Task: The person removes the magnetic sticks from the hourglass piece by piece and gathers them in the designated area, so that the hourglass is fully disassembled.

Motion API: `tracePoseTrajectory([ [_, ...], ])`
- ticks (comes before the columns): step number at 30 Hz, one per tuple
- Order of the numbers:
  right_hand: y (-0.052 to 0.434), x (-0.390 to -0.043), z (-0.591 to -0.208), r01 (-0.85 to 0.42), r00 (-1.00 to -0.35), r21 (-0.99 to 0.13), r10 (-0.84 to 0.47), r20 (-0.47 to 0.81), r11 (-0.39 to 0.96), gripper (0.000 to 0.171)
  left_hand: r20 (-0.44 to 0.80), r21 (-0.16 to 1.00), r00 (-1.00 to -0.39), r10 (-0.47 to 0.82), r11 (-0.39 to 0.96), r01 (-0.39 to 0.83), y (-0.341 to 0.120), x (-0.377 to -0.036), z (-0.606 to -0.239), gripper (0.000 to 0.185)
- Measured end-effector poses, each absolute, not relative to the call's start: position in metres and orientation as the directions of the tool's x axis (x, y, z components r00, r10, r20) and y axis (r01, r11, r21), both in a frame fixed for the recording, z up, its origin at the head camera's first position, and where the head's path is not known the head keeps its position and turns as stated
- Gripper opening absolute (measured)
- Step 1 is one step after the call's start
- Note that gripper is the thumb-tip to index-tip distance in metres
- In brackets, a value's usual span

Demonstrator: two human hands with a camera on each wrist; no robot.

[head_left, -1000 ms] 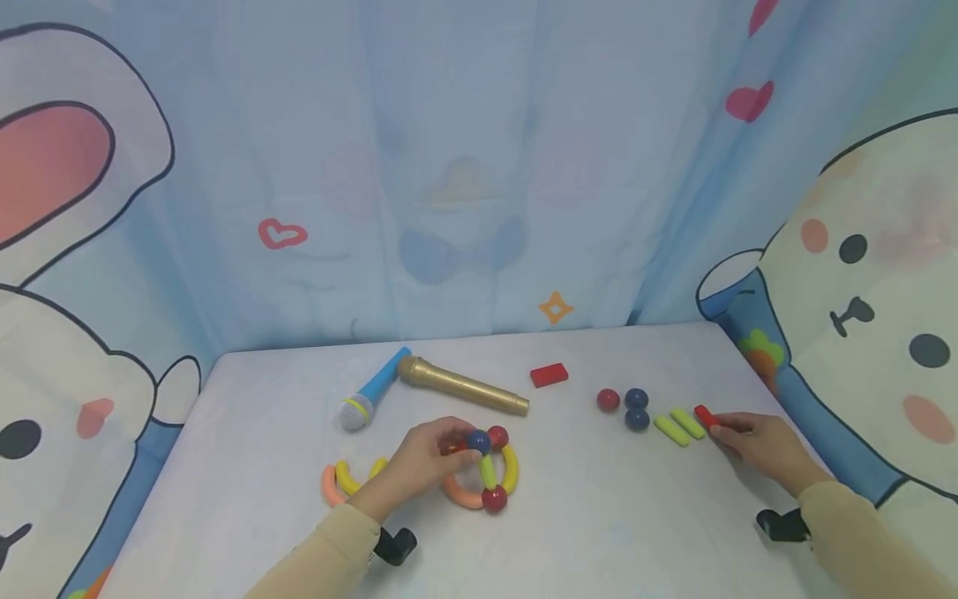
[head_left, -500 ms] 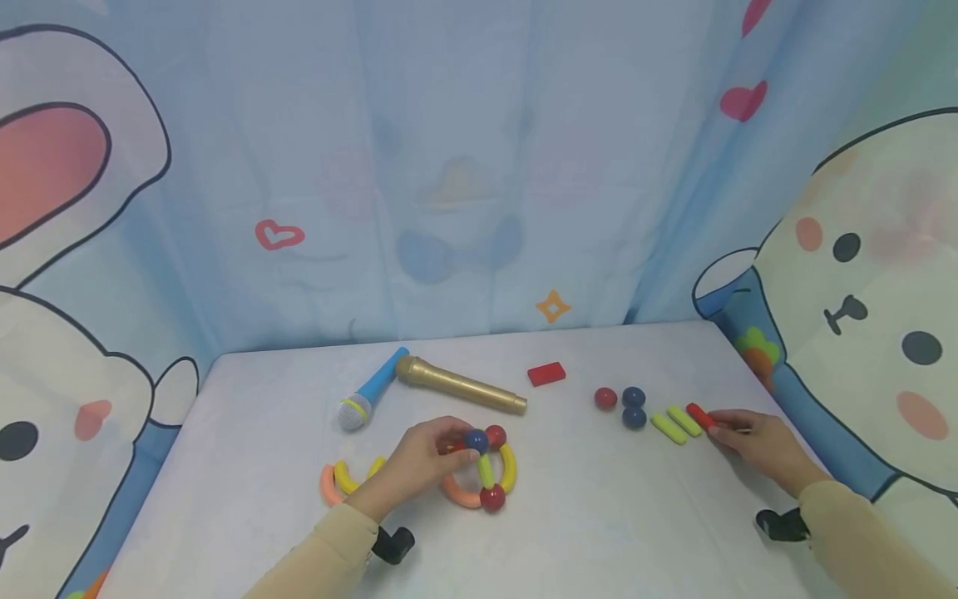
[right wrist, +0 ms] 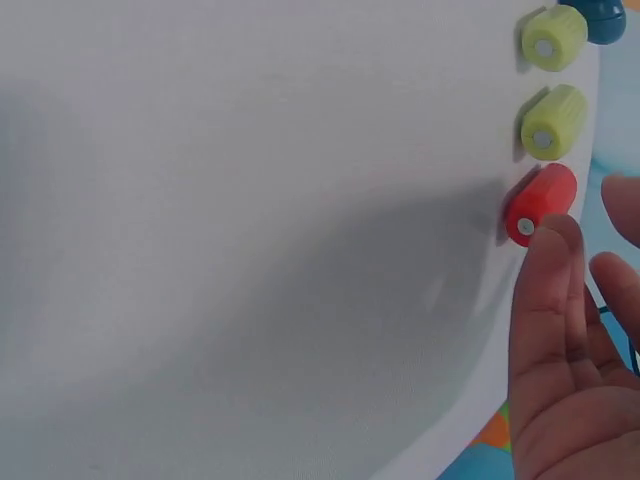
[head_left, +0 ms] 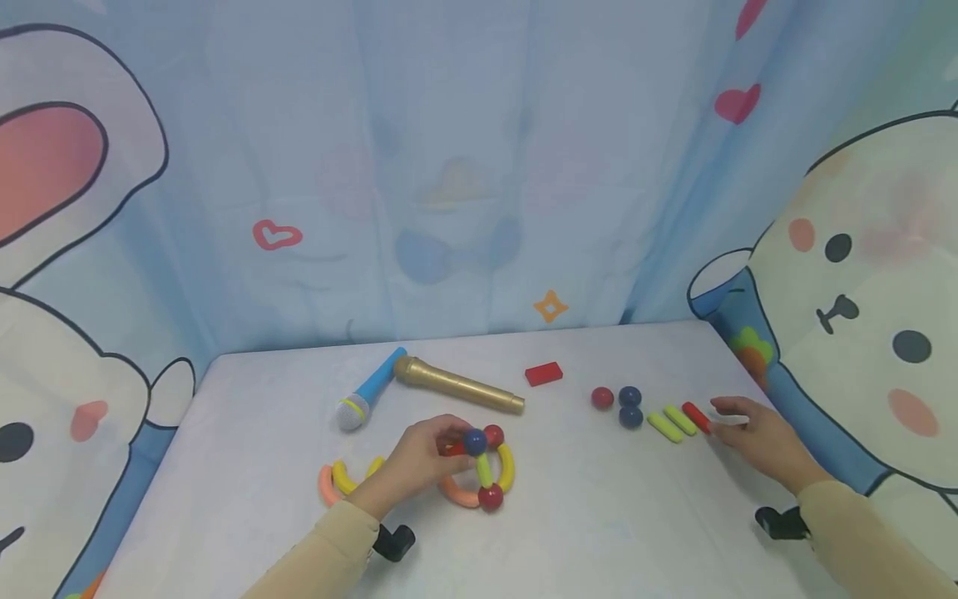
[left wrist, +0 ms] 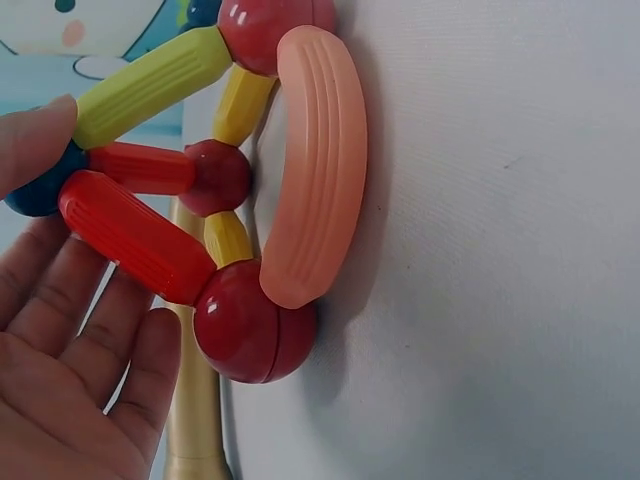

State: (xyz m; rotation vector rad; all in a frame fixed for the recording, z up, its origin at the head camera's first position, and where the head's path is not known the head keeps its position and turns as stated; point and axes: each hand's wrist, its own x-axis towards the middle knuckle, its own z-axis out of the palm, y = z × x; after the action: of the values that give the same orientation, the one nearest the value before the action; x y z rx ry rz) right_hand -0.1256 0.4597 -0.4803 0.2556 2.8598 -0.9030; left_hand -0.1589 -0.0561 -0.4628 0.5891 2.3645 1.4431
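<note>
My left hand pinches the blue ball on top of a structure of magnetic sticks and balls. In the left wrist view, two red sticks and a green stick slope from that ball to red balls. Curved orange and yellow sticks form the base on the table. My right hand has its fingers apart beside a loose red stick, fingertips at its near end; contact is unclear. Two loose green sticks lie alongside the red one.
Left of the green sticks are a loose red ball and two blue balls. A red block, a gold microphone and a blue microphone lie farther back. Curved sticks lie partly behind my left arm.
My right hand has let go of the red stick, and its fingers have spread. That stick now lies next to the green ones. The left hand keeps its hold on the blue ball.
</note>
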Motion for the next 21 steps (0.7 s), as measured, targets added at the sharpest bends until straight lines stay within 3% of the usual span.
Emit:
tracePoseTrajectory([
  [11,0.474,-0.121,-0.489,0.263,-0.958,-0.581,0.140,-0.249,0.770,0.075,-0.096,0.873,-0.859,0.503,0.457,0.169,-0.049,-0.163,-0.466,0.049],
  [21,0.473,-0.122,-0.485,0.266,-0.958,-0.587,0.140,-0.251,0.765,0.070,-0.106,0.885,-0.837,0.537,0.434,0.166,-0.050,-0.164,-0.469,0.048],
])
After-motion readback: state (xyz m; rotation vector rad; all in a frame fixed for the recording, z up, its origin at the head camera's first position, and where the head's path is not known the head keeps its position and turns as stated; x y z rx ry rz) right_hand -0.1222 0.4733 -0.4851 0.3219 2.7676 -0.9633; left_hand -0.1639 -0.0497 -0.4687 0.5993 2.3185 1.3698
